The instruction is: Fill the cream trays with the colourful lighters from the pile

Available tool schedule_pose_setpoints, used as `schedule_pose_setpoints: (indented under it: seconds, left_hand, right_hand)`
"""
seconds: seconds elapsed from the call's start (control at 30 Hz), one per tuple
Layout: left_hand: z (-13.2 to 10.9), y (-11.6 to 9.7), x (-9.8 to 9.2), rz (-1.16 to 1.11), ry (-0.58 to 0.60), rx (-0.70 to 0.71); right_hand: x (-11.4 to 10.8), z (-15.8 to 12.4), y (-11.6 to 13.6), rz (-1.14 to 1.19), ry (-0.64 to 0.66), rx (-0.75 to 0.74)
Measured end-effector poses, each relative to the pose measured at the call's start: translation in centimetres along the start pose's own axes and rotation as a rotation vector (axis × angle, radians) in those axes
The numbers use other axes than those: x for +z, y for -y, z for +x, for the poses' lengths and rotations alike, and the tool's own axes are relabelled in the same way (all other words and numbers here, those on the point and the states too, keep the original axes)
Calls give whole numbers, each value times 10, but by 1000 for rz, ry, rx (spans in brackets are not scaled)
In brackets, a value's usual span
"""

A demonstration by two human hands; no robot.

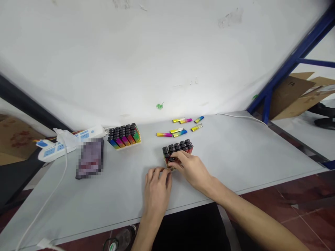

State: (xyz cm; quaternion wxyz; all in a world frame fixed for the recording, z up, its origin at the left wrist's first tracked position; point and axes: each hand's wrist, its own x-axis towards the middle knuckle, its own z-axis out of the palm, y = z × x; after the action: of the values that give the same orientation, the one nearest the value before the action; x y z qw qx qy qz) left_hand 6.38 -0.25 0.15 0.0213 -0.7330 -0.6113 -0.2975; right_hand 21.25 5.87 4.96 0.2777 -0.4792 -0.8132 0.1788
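Near the middle of the table, a tray of black-topped lighters (180, 144) stands with several upright lighters packed in rows. My right hand (192, 169) reaches in from the right and pinches a lighter (172, 159) by its black top, at the tray's near left corner. My left hand (157, 188) lies just left of that corner, palm down with its fingers bent and slightly apart. Its fingertips are close to the tray; whether they touch it I cannot tell. Behind the tray, several loose lighters (180, 133) in yellow, pink and blue lie on their sides.
A second tray of lighters (125, 136) stands to the left. Beyond it are a white power strip (86, 136) with cables and a blurred dark pouch (90, 158). A wall backs the table (117, 198); a blue frame (267, 104) and cardboard boxes (290, 94) stand right.
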Motion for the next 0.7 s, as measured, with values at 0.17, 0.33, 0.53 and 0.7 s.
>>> schedule_pose_setpoints:
  seconds: [0.17,0.33,0.53,0.7]
  left_hand:
    - [-1,2,2,-9,-32,-4]
    - [-2,3,3,-9,-71,-7]
    - [-2,2,4,37,-64,-44]
    - [-4,4,6,85,-71,-94]
  right_hand:
    - [-1,3,7,-167,78,-67]
    - [-6,3,7,-113,7,6]
    - [-49,50,-62,-173,-330,254]
    - [-41,88,-136,-333,-273,613]
